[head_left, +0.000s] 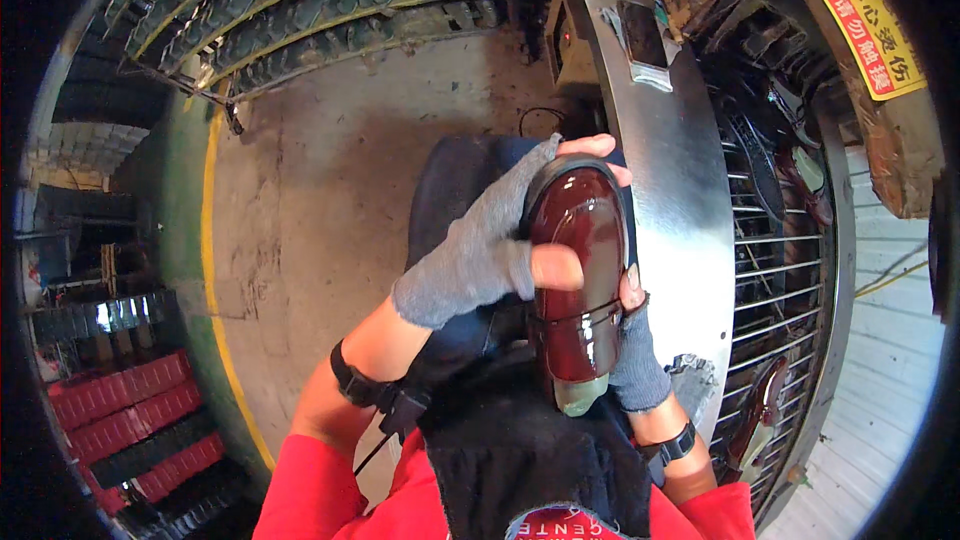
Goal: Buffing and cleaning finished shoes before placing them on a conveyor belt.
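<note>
A glossy dark red leather shoe (578, 230) with a black sole edge is held above my lap, its toe pointing away from me. A pale green shoe last (580, 395) sticks out of its heel end. My left hand (510, 230), in a grey fingerless glove, wraps round the left side, thumb lying across the upper and fingertips over the toe. My right hand (636, 340), also gloved, grips the right side near the heel; most of its fingers are hidden behind the shoe.
To the right runs a steel worktop (680, 190) with a phone (643, 35) on it. Beyond it is a metal bar rack (775, 290) carrying several shoes, including a dark red one (760, 415). Racks of shoe lasts (330, 20) stand far left; red trays (135, 420) sit lower left. A warning sign (862, 15) hangs top right.
</note>
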Demonstrator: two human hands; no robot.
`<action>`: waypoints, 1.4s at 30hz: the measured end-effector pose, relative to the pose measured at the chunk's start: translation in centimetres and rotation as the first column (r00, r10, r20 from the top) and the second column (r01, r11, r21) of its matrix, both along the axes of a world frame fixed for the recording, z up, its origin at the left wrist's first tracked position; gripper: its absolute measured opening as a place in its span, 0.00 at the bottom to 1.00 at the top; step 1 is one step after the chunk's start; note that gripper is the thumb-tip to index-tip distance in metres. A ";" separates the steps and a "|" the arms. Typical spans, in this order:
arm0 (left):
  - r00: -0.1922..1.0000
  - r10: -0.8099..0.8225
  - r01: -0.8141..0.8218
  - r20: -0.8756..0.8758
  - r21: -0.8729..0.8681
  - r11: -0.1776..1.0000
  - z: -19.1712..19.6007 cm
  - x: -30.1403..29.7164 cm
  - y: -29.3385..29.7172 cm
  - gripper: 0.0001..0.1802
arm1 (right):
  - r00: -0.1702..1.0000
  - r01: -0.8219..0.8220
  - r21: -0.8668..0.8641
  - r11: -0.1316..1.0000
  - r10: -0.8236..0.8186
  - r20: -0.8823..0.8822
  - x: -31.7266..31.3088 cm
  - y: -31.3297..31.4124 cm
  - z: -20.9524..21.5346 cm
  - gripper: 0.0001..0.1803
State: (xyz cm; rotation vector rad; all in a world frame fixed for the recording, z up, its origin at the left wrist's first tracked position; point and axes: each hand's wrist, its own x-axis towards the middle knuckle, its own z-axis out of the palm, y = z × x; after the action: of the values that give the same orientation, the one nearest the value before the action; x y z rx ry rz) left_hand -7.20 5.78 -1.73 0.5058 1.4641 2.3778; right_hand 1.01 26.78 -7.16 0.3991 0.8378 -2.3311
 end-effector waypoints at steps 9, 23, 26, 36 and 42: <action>1.000 -0.021 0.021 0.006 -0.254 0.967 3.2 2.0 -1.7 0.50 | 0.998 -0.056 -0.004 0.998 0.055 -0.021 0.8 -0.5 0.8 0.40; 0.941 0.326 -0.296 -0.090 0.249 0.922 3.1 5.7 -3.0 0.55 | 0.909 -0.411 0.148 0.899 0.416 0.000 3.2 4.5 2.0 0.59; 0.942 0.333 -0.304 -0.038 0.323 0.896 1.7 5.3 -1.9 0.57 | 0.990 -0.142 0.131 0.981 0.137 0.044 3.3 5.3 4.2 0.46; 0.984 0.093 -0.064 0.153 -0.185 0.981 -2.5 3.1 4.2 0.44 | 0.663 0.020 0.805 0.593 0.595 -0.454 -6.7 7.3 8.3 0.43; 0.970 0.237 -0.219 0.056 -0.223 0.950 -3.4 4.2 4.5 0.27 | 0.484 0.116 0.899 0.421 0.767 -0.422 -7.0 5.3 9.5 0.42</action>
State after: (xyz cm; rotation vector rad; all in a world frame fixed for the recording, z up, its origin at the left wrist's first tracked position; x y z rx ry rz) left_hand -2.96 10.30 -5.12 0.1912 1.8008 2.3345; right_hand -5.97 32.12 2.39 -0.5972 2.3156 -1.3110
